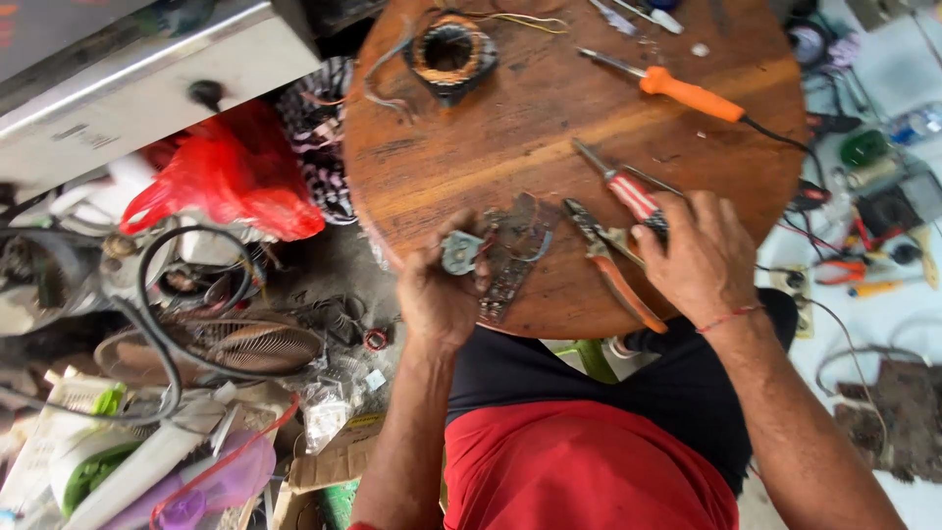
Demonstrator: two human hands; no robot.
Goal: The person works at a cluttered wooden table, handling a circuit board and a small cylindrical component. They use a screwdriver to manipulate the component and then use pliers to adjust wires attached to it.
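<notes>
Red cloth over the lap sits closest to the lens, and just above it both hands are busy at the near edge of the round brown wooden surface (471, 147); left hand (439, 294) is closed around a small grey metal part with short wires (461, 251), held right at the near edge, touching a dark flat circuit board (510, 257) that lies just beside it; right hand (699, 257) is down on the near right part of the surface, fingers curled onto the red-and-white striped handle of a screwdriver (628, 191), its shaft pointing away toward the middle; orange-handled pliers (613, 267) lie just beside that hand, between the two hands, handles hanging past the near edge; further off, an orange-handled soldering iron (677, 90) rests near the far right edge, and a ring-shaped copper wire coil (449, 51) sits at the far edge, well apart from both hands.
</notes>
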